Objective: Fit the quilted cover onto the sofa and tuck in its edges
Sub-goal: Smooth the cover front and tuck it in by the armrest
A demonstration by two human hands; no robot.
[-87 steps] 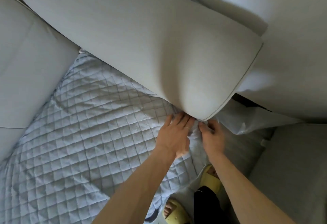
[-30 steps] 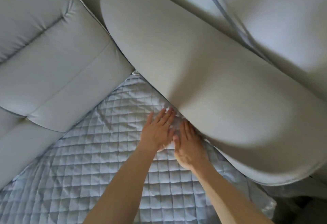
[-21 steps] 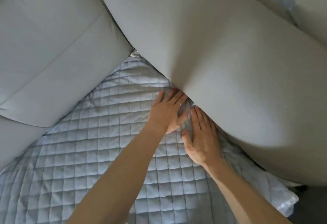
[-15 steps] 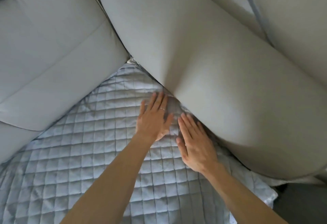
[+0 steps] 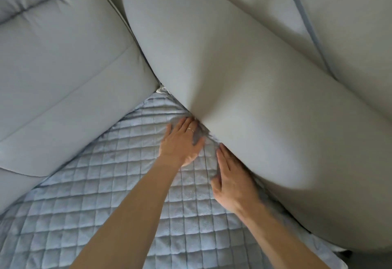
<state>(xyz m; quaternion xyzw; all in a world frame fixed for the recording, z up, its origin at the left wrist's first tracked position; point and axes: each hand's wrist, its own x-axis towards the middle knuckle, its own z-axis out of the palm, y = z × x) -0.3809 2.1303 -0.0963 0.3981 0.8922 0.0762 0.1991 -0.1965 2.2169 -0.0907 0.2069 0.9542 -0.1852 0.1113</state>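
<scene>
Both hands, left hand (image 5: 180, 143) and right hand (image 5: 232, 183), spread flat, pressing quilted cover (image 5: 118, 200) edge under back cushion (image 5: 244, 90) toward 1 o'clock, to tuck it.

This looks like a home, most likely a living room. Nearly the whole view is filled by a pale grey upholstered sofa (image 5: 63, 62) with plump, stitched back cushions (image 5: 244, 81) and piped seams. A light blue quilted cover (image 5: 101, 200) in a diamond pattern lies over the seat. Two bare hands, the left hand (image 5: 180, 143) wearing a thin ring (image 5: 190, 129), press flat on the cover where it meets a cushion. Soft daylight falls across the fabric.
</scene>
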